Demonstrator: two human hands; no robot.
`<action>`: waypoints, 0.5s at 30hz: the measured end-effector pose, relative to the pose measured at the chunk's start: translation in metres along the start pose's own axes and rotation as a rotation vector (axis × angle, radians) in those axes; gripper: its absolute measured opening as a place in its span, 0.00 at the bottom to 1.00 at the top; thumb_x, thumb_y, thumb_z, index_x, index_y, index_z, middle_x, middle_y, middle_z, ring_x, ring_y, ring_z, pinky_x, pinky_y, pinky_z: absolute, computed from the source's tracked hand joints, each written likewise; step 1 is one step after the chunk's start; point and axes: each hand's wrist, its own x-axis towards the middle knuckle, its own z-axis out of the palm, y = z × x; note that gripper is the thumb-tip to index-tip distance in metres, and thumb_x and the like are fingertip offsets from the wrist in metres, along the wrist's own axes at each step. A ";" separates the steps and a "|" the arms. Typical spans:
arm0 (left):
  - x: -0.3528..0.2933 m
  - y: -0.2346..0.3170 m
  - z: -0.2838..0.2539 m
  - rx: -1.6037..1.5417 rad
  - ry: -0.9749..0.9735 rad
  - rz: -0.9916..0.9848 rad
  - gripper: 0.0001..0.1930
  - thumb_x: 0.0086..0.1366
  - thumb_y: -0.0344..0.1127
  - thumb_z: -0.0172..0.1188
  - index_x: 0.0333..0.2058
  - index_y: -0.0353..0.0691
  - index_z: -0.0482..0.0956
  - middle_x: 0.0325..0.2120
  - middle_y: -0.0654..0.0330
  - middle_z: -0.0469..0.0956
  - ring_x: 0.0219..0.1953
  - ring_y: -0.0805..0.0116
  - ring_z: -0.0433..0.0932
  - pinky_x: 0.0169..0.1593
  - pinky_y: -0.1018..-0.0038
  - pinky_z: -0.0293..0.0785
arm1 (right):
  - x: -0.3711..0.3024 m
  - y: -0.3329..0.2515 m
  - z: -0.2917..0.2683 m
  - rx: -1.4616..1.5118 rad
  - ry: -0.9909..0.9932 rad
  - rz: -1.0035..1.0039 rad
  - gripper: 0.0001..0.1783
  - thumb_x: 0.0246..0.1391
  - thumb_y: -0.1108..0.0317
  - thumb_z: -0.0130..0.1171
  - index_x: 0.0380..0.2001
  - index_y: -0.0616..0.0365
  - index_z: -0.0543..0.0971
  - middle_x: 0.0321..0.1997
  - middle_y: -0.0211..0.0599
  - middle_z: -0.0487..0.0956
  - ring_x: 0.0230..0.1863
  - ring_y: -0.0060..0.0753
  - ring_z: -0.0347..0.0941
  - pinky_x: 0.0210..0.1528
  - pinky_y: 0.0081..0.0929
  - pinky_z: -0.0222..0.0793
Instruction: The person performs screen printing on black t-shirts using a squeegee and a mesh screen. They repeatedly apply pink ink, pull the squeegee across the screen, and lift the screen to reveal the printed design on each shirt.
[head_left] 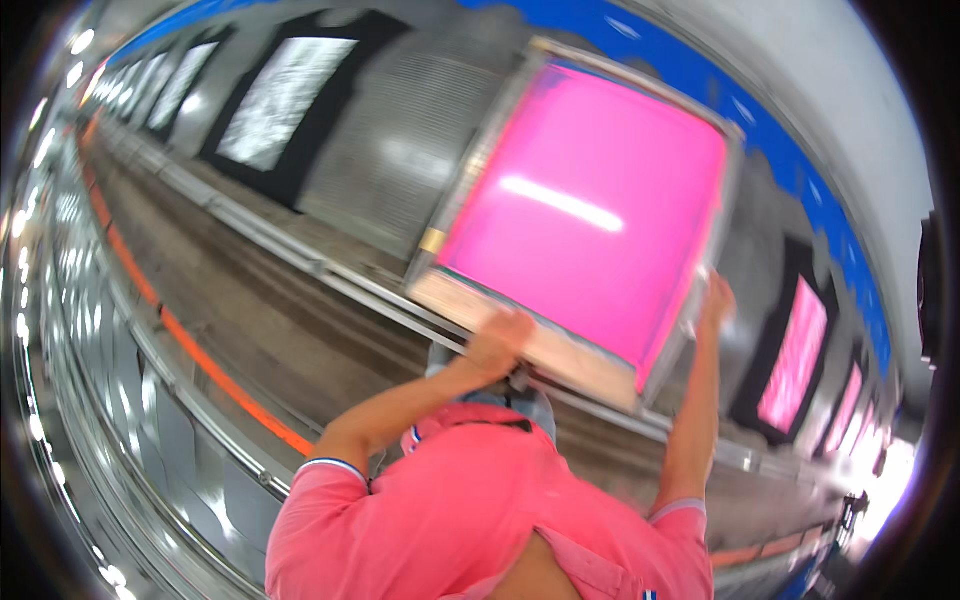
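The left head camera looks steeply down from above the wearer's pink shirt (480, 510), quite near, facing the framed screen (590, 260) beyond; its wide lens bends the long surface (385, 165) toward the rim.

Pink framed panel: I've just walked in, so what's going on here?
A person's left hand is at the near wooden edge of the pink framed panel, the right hand at its right side, both blurred. It is over a grey surface, silvery rectangles on its left, pink rectangles on its right.
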 end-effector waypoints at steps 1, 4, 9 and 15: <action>-0.004 -0.007 -0.012 0.014 -0.019 0.008 0.21 0.52 0.32 0.56 0.46 0.34 0.76 0.44 0.49 0.77 0.47 0.49 0.75 0.54 0.57 0.71 | -0.015 -0.019 -0.003 0.000 -0.056 0.091 0.17 0.58 0.58 0.64 0.40 0.63 0.83 0.35 0.33 0.83 0.37 0.25 0.75 0.42 0.26 0.71; -0.003 -0.024 -0.030 0.066 0.055 0.078 0.21 0.51 0.31 0.59 0.46 0.34 0.75 0.44 0.52 0.77 0.50 0.52 0.75 0.54 0.59 0.70 | -0.037 -0.064 0.001 -0.239 0.010 0.008 0.17 0.58 0.56 0.64 0.34 0.62 0.85 0.29 0.32 0.81 0.31 0.22 0.72 0.35 0.26 0.67; -0.025 -0.097 -0.093 0.015 -0.047 0.061 0.22 0.49 0.26 0.59 0.46 0.35 0.75 0.44 0.53 0.76 0.52 0.54 0.74 0.54 0.60 0.69 | -0.092 -0.137 0.054 -0.238 0.087 -0.217 0.21 0.57 0.54 0.62 0.40 0.63 0.85 0.32 0.36 0.83 0.33 0.29 0.75 0.39 0.31 0.70; -0.044 -0.234 -0.187 -0.094 0.096 0.147 0.12 0.45 0.24 0.57 0.32 0.35 0.75 0.31 0.48 0.76 0.37 0.47 0.77 0.43 0.55 0.73 | -0.135 -0.160 0.191 0.251 -0.041 -0.241 0.18 0.57 0.54 0.62 0.39 0.58 0.85 0.37 0.40 0.85 0.38 0.33 0.81 0.47 0.32 0.75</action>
